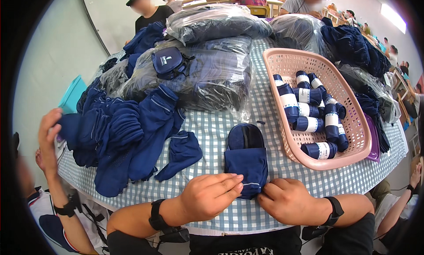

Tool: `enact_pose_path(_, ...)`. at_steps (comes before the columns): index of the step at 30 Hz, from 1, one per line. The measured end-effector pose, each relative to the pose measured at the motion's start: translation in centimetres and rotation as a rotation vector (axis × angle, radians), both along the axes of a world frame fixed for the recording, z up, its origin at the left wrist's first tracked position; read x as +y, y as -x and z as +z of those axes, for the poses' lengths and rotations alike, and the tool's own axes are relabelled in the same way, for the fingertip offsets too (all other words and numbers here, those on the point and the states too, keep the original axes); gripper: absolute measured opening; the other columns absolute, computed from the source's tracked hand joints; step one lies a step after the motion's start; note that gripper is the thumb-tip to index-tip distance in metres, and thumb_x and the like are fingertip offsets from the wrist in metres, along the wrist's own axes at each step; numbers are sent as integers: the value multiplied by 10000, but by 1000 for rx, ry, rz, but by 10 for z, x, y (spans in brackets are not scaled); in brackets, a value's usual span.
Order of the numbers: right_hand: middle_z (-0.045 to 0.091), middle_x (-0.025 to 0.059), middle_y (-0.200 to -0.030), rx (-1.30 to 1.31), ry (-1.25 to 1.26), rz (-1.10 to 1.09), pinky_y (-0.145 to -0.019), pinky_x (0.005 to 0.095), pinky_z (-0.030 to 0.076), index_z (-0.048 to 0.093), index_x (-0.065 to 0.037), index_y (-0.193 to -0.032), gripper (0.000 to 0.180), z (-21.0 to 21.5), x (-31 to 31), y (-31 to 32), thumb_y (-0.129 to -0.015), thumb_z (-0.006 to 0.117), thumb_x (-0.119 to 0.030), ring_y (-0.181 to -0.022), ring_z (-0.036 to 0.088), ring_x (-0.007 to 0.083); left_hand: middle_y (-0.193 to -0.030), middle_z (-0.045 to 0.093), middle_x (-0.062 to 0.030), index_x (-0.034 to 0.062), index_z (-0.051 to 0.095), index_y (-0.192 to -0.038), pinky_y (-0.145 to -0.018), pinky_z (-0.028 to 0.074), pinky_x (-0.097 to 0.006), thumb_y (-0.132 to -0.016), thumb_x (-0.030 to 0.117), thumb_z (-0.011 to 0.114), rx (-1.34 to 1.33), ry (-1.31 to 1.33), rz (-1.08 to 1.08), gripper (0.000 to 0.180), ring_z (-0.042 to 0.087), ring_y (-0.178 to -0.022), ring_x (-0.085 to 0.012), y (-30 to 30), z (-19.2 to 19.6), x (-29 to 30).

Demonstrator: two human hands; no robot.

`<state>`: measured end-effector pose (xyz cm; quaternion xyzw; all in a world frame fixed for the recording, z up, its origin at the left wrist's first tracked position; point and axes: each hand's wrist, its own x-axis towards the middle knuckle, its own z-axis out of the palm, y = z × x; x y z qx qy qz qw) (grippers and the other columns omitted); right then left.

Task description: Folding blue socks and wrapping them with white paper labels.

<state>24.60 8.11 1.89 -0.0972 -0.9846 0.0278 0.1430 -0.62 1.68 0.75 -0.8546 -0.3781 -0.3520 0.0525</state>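
Note:
A folded navy sock-like cloth [245,164] lies on the checked tablecloth in front of me, its rounded upper end showing an opening. My left hand [212,195] rests at its lower left, fingers stretched out together across the cloth's corner. At the lower right edge, my right hand [285,198] is closed with curled fingers on the cloth; the fingertips are partly hidden. A loose navy sock [181,152] lies to the left, beside a heaped pile of navy socks [128,127].
A pink basket [282,133] holding several banded navy rolls [309,96] stands to the right. Plastic-wrapped bundles [216,74] and a navy case [168,62] sit at the back. A co-worker's hand [47,129] touches the pile on the left.

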Motion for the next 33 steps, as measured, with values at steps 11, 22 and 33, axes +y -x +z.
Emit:
enact_pose_path(11, 538, 43, -804, 34, -16, 17, -585, 323, 520, 690, -59, -889, 171, -3, 4, 1, -753, 676, -162, -738, 609, 213, -1017, 767, -187, -23, 749, -977, -798, 622, -359, -764, 111, 875, -203, 230, 0, 281, 764, -900, -295, 4, -4, 5)
enact_pose_path(22, 546, 39, -796, 3, 19, -16, -535, 320, 505, 651, -70, -875, 175, -1, 3, 0, -750, 721, -172, -698, 620, 205, -1052, 768, -184, -12, 756, -1071, -774, 611, -344, -790, 103, 863, -314, 353, 62, 321, 765, -886, -294, 4, -5, 5)
enact_pose_path(33, 559, 117, -1063, 180, 119, -121, -565, 326, 559, 655, -17, -1228, 435, 1, 7, 9, -806, 690, -118, -817, 647, 224, -1066, 769, -146, 2, 770, -1027, -786, 607, -340, -773, 132, 858, -169, 245, -49, 299, 752, -922, -273, 6, -4, 8)
